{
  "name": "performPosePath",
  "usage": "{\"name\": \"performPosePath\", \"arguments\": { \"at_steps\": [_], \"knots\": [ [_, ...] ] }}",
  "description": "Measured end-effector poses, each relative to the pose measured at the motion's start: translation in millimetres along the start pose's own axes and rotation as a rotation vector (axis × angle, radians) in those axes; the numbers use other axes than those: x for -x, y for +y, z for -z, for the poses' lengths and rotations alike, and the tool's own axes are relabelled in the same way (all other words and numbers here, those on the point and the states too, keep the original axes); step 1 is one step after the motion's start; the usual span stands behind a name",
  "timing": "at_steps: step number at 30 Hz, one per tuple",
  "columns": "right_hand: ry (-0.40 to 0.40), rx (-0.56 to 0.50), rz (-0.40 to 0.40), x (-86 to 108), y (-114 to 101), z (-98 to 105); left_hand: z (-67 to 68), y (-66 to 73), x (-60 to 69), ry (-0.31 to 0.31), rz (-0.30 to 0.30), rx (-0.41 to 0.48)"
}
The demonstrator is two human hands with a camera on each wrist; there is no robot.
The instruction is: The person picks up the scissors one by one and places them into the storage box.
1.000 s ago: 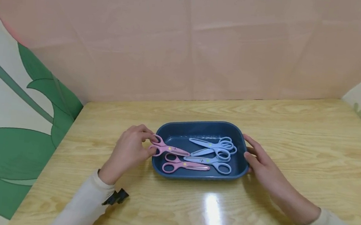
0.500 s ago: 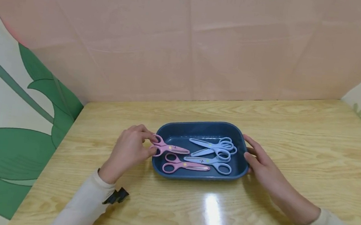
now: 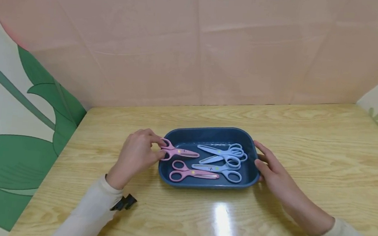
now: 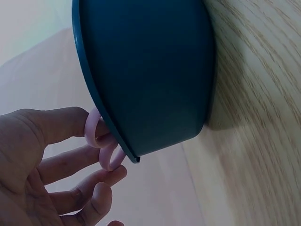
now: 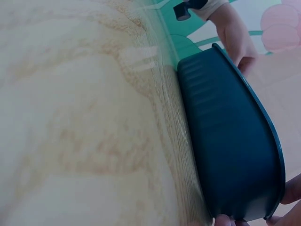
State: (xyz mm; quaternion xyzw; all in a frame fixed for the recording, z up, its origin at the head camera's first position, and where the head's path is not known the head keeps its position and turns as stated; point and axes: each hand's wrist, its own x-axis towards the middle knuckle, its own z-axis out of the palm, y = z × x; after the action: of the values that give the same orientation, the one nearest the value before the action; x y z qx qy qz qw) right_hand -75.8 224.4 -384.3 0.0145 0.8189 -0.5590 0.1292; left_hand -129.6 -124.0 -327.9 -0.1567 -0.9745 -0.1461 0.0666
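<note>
A dark blue tray with raised walls stands on the table. At its left end my left hand pinches the handle loops of a pink pair of scissors, whose blades point right over the tray. Those loops also show at the tray's rim in the left wrist view. A second pink pair of scissors lies nearer the front, inside the tray. Several light blue scissors overlap at the right. My right hand grips the tray's right end, with fingertips at its wall in the right wrist view.
The pale wood table reaches back to a pinkish wall covering. On the left stands a wall panel with green leaves. A bright reflection lies on the table before the tray.
My left hand has shifted slightly toward the back with the pink scissors, widening the gap to the second pink pair. The right hand and tray have stayed about where they were.
</note>
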Motion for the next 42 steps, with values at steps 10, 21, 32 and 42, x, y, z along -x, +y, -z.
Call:
{"name": "performPosePath", "arguments": {
  "at_steps": [10, 21, 32, 42],
  "knots": [
    [0.000, 0.000, 0.010, -0.6, 2, -1, -4.9, 5.7, -1.9, -0.039, 0.022, 0.018],
    [0.002, 0.002, -0.005, 0.2, 0, -1, -13.8, 11.2, -3.7, -0.028, -0.014, 0.013],
    [-0.012, 0.009, -0.018, 1.2, -1, 1, -17.0, 12.1, -5.2, -0.053, 0.003, 0.004],
    [-0.021, 0.012, -0.014, 1.5, -1, 1, -21.7, 8.6, -5.4, -0.022, -0.063, -0.003]
  ]
}}
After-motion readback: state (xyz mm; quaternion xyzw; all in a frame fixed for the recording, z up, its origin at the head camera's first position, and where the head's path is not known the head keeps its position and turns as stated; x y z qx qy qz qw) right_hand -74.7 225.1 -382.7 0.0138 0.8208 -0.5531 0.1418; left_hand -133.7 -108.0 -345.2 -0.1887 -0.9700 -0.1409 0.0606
